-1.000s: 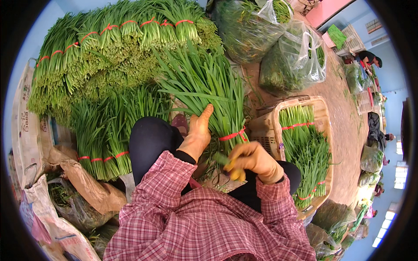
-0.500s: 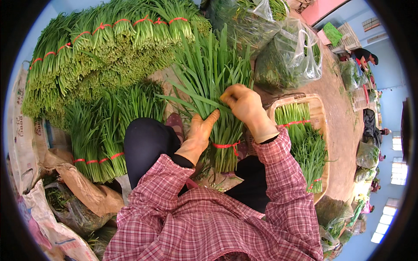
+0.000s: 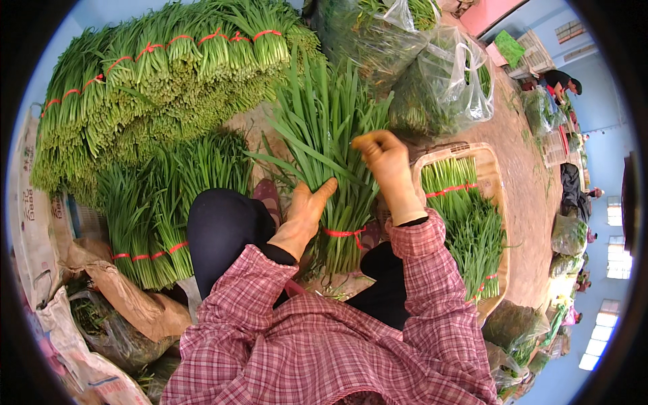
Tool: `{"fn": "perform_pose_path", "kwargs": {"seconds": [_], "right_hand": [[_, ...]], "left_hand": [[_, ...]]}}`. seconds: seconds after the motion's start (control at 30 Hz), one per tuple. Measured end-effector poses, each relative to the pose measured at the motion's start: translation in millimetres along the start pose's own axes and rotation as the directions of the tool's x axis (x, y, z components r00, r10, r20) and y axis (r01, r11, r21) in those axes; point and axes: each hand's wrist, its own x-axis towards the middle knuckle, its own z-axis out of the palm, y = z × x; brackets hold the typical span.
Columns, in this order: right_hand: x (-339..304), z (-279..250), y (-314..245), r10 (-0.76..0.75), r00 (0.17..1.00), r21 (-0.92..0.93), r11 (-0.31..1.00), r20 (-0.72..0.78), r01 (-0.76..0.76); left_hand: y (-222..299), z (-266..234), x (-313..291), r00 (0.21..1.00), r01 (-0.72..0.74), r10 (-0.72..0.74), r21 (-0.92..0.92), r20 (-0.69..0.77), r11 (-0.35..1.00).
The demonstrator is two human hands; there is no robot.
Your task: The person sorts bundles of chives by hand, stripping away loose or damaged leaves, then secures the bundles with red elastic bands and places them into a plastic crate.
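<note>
Head view shows us a long green bunch (image 3: 337,142) just to the left of the tan crate (image 3: 489,172). Its long way runs beside the crate, with the leaf tips pointing away from us and the stem ends pointing back at us. A red tie (image 3: 343,233) goes around it near the stem ends.

Our left hand (image 3: 302,217) is on the side of the bunch that is farther from the crate. Its grip is closed on the leaves, farther out than the red tie, and the thumb lies over the front. The leaves hide its other fingers from us.

Our right hand (image 3: 390,172) is on the side nearer the crate, so the bunch lies to the left of this grip. It is a bit farther out along the leaves than the left hand. Its fingers are bent, with the tips by the leaves. We can't tell how far open this grip is, or if it pinches a leaf.

More tied bunches (image 3: 466,233) lie inside the crate. A big stack (image 3: 175,74) is far to the crate's left, and a clear bag (image 3: 439,94) of greens sits past its far end.
</note>
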Motion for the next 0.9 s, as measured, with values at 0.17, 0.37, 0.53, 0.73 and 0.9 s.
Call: {"fn": "perform_pose_path", "kwargs": {"seconds": [0.17,0.37,0.53,0.73,0.9], "right_hand": [[18.6,-7.2,-18.6,-0.288,0.941,0.008,0.956,-0.179,0.294],[35.4,-12.5,-6.3,-0.538,0.819,-0.642,0.559,0.200,0.524],[40.5,-15.8,-32.1,-0.024,0.985,0.226,0.972,-0.173,0.064],[39.6,17.3,-30.1,-0.195,0.980,-0.194,0.963,-0.030,0.186],[56.1,-21.7,-70.8,0.015,0.998,0.333,0.943,-0.054,0.003]], "left_hand": [[-1.3,4.2,-2.8,0.999,-0.033,0.033,0.033,0.017,0.999],[7.6,8.1,-9.4,0.997,-0.038,0.032,0.079,0.072,0.996],[-2.3,0.6,-4.3,0.992,-0.081,0.064,0.153,0.111,0.985],[-12.9,1.2,-2.2,0.989,-0.127,0.102,0.261,0.108,0.957],[-2.6,5.9,-12.2,0.986,-0.092,0.048,0.283,0.159,0.955]]}}
